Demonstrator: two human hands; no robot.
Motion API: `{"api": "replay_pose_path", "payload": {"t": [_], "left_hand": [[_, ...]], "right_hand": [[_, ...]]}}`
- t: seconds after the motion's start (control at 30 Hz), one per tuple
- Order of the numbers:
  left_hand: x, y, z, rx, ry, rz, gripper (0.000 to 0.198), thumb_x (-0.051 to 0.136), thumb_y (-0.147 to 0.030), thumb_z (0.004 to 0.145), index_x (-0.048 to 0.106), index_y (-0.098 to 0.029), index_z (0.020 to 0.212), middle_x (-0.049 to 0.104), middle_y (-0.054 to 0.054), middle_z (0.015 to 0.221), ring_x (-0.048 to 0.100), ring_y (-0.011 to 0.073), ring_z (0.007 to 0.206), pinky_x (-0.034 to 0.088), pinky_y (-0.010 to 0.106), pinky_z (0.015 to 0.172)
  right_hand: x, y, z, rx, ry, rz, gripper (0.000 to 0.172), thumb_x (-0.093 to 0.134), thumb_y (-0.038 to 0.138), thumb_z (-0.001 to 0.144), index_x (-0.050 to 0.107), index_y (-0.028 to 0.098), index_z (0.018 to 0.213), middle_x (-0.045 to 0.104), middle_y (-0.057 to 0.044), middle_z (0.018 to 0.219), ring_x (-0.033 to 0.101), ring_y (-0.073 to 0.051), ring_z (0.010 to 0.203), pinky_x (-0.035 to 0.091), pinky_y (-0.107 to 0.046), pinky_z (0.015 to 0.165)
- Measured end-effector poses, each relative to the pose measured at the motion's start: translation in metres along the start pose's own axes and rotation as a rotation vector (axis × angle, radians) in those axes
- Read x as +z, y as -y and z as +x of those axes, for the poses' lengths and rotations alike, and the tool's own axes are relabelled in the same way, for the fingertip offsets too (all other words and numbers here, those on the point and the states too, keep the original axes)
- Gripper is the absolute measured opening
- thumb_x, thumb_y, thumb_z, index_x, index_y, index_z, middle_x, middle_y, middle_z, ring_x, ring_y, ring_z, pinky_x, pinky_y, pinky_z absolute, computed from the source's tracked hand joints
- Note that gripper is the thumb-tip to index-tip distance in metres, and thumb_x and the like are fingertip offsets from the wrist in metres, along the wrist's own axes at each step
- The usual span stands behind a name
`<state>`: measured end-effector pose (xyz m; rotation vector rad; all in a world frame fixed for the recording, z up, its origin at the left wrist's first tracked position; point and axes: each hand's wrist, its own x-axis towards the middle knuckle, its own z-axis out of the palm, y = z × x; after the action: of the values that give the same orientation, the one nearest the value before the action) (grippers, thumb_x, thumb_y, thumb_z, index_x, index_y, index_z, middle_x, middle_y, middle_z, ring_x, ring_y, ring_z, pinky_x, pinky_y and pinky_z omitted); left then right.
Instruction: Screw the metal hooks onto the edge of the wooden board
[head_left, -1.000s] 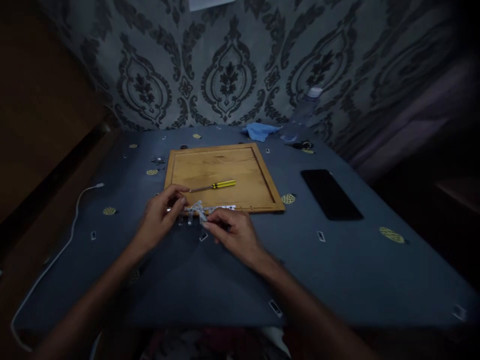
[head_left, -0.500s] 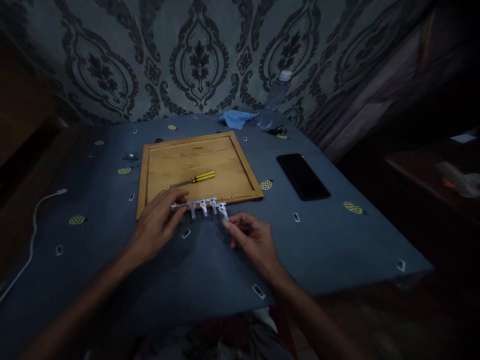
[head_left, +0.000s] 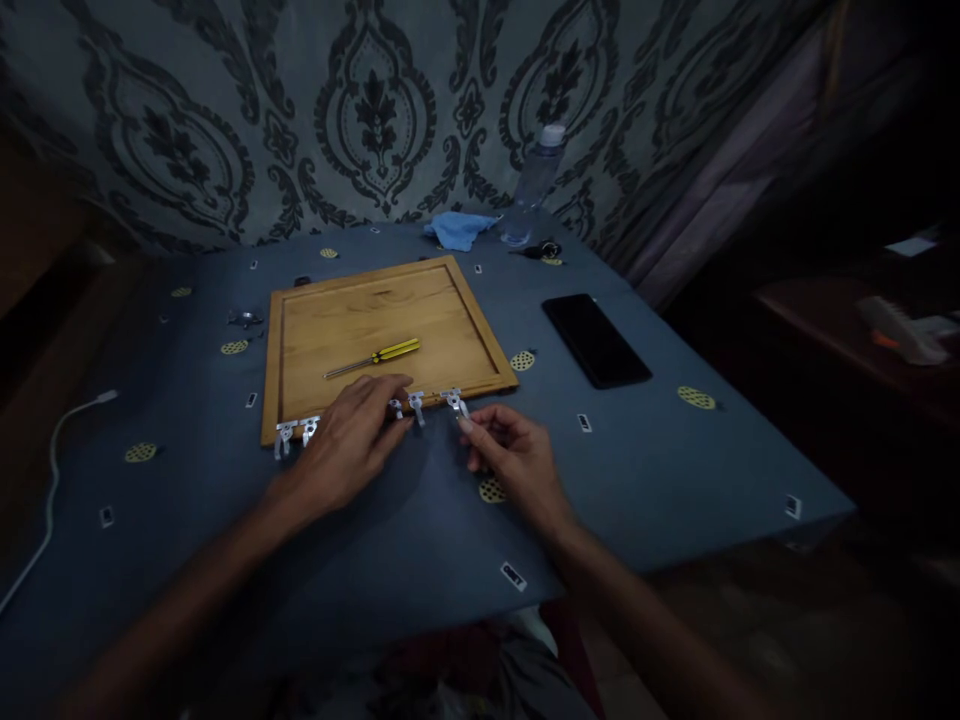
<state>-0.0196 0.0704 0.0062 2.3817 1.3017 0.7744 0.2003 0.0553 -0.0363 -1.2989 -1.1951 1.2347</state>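
A framed wooden board [head_left: 352,320] lies flat on the table. Several small silver metal hooks with flat plates line its front edge; one hook [head_left: 285,438] sits at the left end. My left hand [head_left: 349,430] reaches over this row, its thumb and fingers closed about another hook [head_left: 396,407], and hides part of the edge. To its right, a further hook [head_left: 417,405] is untouched. Near the board's front right corner, my right hand [head_left: 510,450] pinches the lower end of the rightmost hook [head_left: 454,402]. A yellow-handled screwdriver [head_left: 394,350] rests on the board.
A black phone [head_left: 596,340] lies right of the board. Behind are a blue cloth [head_left: 459,230], a clear bottle [head_left: 534,185] and a small dark item [head_left: 544,249]. Left are a shiny metal piece [head_left: 245,318] and a white cable [head_left: 54,480]. A patterned wall [head_left: 300,110] bounds the back.
The hooks, close together before, are now spread along the front edge, two of them at its left end. My left hand has shifted right along the row; the right hand still pinches the end hook.
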Motion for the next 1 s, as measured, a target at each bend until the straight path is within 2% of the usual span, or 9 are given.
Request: {"api": "replay_pose_path", "payload": {"t": [0.17,0.33,0.53,1.0], "left_hand": [[0.006,-0.001,0.008,-0.067,0.085,-0.005,0.042,0.066,-0.028,0.096,0.054,-0.024,0.136,0.067,0.011,0.129,0.064,0.0298,0.124,0.053,0.050,0.105],[0.013,-0.001,0.015,-0.080,0.158,-0.001,0.050,0.074,-0.026,0.090,0.052,-0.024,0.136,0.068,0.011,0.128,0.064,0.0310,0.123,0.052,0.051,0.105],[0.021,0.002,0.017,-0.066,0.134,0.009,0.054,0.075,-0.027,0.090,0.051,-0.025,0.137,0.070,0.010,0.128,0.065,0.0301,0.122,0.053,0.048,0.104],[0.023,0.006,0.023,-0.173,0.134,-0.098,0.055,0.076,-0.026,0.088,0.051,-0.026,0.137,0.072,0.010,0.127,0.068,0.0298,0.121,0.054,0.048,0.102]], "right_hand": [[0.002,-0.001,0.000,0.007,0.034,-0.031,0.045,0.076,0.064,0.079,0.064,0.021,0.078,0.062,0.003,0.056,0.055,-0.011,0.045,0.043,-0.023,0.045],[0.005,-0.001,-0.001,0.032,0.083,-0.019,0.045,0.079,0.064,0.074,0.065,0.021,0.078,0.063,0.003,0.058,0.057,-0.011,0.046,0.045,-0.025,0.049],[0.008,0.002,0.004,0.082,0.081,0.043,0.047,0.084,0.062,0.068,0.066,0.020,0.075,0.064,0.003,0.062,0.056,-0.009,0.045,0.044,-0.024,0.048],[0.014,0.003,0.014,0.071,0.088,0.059,0.041,0.083,0.057,0.071,0.067,0.019,0.074,0.066,0.002,0.065,0.054,-0.008,0.044,0.046,-0.023,0.045]]}}
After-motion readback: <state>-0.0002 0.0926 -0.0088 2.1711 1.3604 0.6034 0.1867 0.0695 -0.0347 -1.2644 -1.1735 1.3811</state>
